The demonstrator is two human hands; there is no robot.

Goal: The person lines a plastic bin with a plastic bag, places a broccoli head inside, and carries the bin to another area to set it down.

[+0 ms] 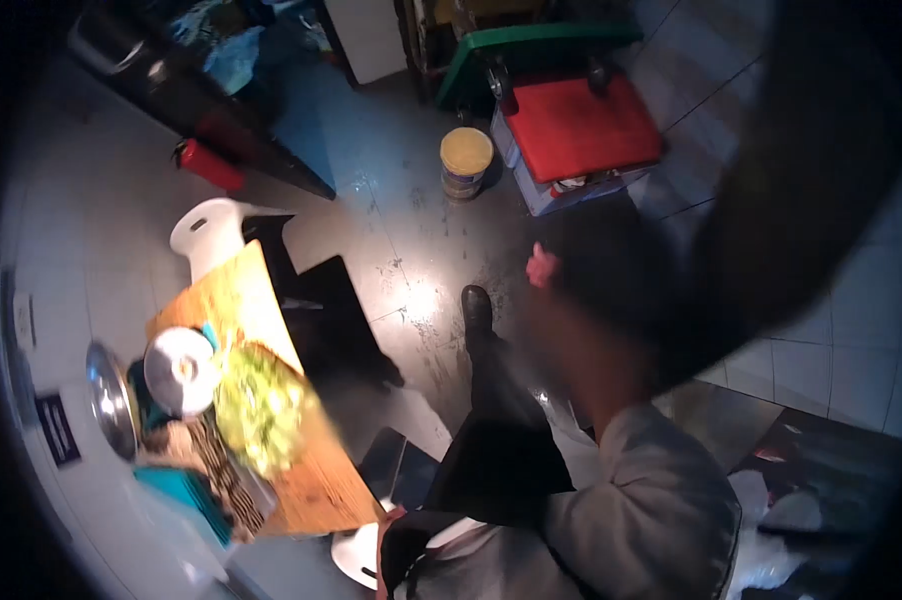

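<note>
From a grey sleeve [651, 490], my right forearm reaches forward. Only a few pinkish fingertips of my right hand [541, 266] show, and they look curled against a large dark shape [771, 230]. That shape is blurred and close to the camera, covers most of the hand, and stretches to the upper right; its kind is unclear. My left hand is not recognisable in view. To the left, a wooden table [321, 470] carries a clear bag of green leafy vegetables [261, 410], a round metal lid [182, 371] and a striped cloth [226, 480].
A lidded bucket [466, 165] stands on the floor ahead, beside a crate with a red cover [581, 125]. Behind them is a green wheeled board [541, 50]. A fire extinguisher [209, 165] and white stool [211, 235] are at left. My shoe [477, 308] is on the tiles.
</note>
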